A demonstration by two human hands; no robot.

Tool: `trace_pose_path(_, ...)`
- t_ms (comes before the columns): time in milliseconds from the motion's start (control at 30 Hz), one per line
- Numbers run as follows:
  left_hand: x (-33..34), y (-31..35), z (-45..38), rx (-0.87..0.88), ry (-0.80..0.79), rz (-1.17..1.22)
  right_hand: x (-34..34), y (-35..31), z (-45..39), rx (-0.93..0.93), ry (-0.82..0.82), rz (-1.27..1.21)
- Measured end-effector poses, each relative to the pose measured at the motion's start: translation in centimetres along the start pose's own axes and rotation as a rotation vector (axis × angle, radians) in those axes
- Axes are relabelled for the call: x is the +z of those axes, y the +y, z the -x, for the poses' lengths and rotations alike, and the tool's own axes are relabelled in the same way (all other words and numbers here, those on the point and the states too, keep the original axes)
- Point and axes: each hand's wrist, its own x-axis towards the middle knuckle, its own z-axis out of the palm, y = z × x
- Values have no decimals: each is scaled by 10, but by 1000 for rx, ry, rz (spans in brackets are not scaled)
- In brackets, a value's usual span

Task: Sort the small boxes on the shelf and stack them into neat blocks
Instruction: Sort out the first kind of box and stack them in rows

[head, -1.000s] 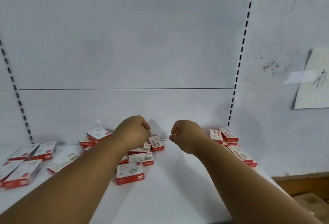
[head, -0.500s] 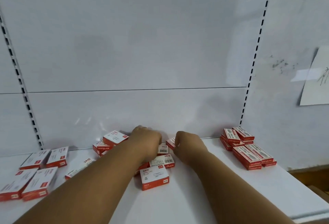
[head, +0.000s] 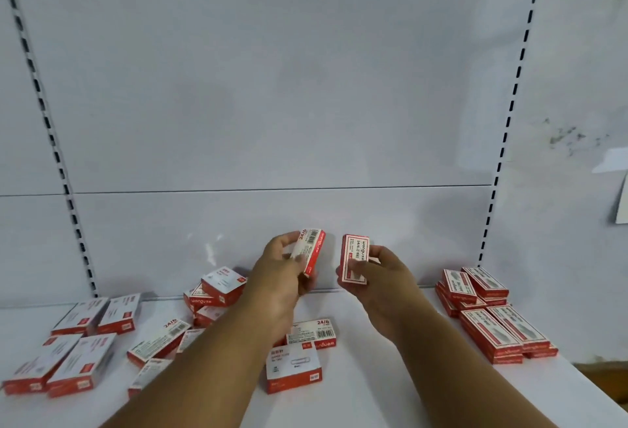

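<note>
Each hand holds one small red-and-white cardboard box lifted clear of the white shelf (head: 356,383), likely raised so the printed faces can be read and matched before stacking. The left hand (head: 283,273) pinches a slim box marked 24/6 (head: 311,250) between thumb and fingers, its barcode side tilted toward the camera; the right hand (head: 380,274) closes its grip on a red-bordered box (head: 355,257) held upright with its label facing the viewer. The two boxes are near each other but apart, side by side, which suits comparing them. Below and to the left lies an unsorted heap of red-and-white boxes (head: 217,295), some leaning on one another, with a wider paper-clip box (head: 293,370) lying flat in front. At the far left, flat boxes in loose pairs (head: 81,342) rest on the shelf. On the right a tidy block of slim red boxes (head: 489,315) stands stacked in rows, probably the destination for matching boxes. Much of the sorting appears undone.
</note>
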Motion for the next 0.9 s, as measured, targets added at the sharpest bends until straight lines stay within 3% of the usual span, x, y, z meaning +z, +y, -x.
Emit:
trace_pose_path(67,-1,3,10,-163,-102,484,2,-1,3,3,-87,-66)
trace_pose_path(167,-9,-1,18,-150,-171,606,4,-1,7,-11,-167,-49)
trace_pose_path(433,-26,-19,11,-158,-78,454,8,0,10,-80,-86,169)
trace_pose_path(633,-18,-24,16,84,49,-110,9,-3,23,-125,-66,265)
trace_pose_path(700,-14,-23,19,160,40,-222,11,-8,28,-160,-33,308)
trace_pose_path(900,9,-13,45,193,-122,-230,-14,-29,66,-299,76,525)
